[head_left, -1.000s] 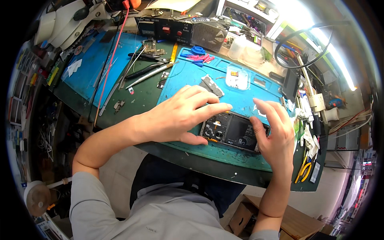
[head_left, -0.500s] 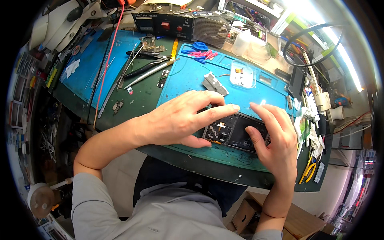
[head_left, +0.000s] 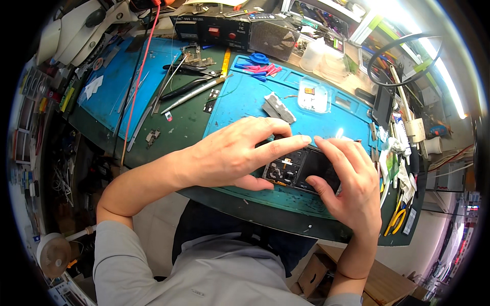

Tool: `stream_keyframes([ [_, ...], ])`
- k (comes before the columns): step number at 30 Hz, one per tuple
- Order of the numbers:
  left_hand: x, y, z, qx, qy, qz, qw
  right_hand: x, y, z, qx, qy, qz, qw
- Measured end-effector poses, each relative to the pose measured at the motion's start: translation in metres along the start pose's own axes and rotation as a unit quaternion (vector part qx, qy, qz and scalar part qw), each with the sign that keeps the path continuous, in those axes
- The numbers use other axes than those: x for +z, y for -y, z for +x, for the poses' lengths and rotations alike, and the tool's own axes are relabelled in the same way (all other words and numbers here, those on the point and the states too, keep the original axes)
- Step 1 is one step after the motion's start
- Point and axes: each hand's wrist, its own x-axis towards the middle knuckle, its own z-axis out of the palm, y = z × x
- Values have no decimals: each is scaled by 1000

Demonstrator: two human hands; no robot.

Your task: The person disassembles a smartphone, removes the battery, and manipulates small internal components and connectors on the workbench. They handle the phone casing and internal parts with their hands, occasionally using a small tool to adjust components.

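An opened smartphone (head_left: 286, 168) lies on the blue work mat (head_left: 240, 104), its inner parts bare on the left and a black flat section on the right. My left hand (head_left: 232, 153) wraps its left end, thumb at the near corner and index finger stretched along the far edge. Around the right end curves my right hand (head_left: 352, 176), its thumb over the black section and its fingertips by the far edge. Both index fingertips come close together there. My hands hide the phone's two ends.
Beyond the phone sit a grey metal block (head_left: 278, 107) and a clear plastic box (head_left: 314, 97). Pink and blue pieces (head_left: 263, 70) lie farther back. Tweezers and a silver pen-like tool (head_left: 191, 95) are left; yellow-handled pliers (head_left: 395, 222) lie at the right edge.
My right thumb has slid left over the phone's black section, and the right index fingertip has moved closer to the left one. The whole view has shifted slightly.
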Motion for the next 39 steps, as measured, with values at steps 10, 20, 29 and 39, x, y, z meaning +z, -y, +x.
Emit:
stream_keyframes([
  [10,-1,2,-1,4,-5,16,1000,-20,-45,-20,300,-55,-132,943],
  [20,-6,4,-4,-3,8,34,999,-27,-50,-21,338,16,13,941],
  [29,-9,2,-6,-19,12,43,999,-13,-38,-18,336,6,52,940],
  [39,-6,6,-8,-25,-13,40,999,1,-43,-9,364,-56,-38,929],
])
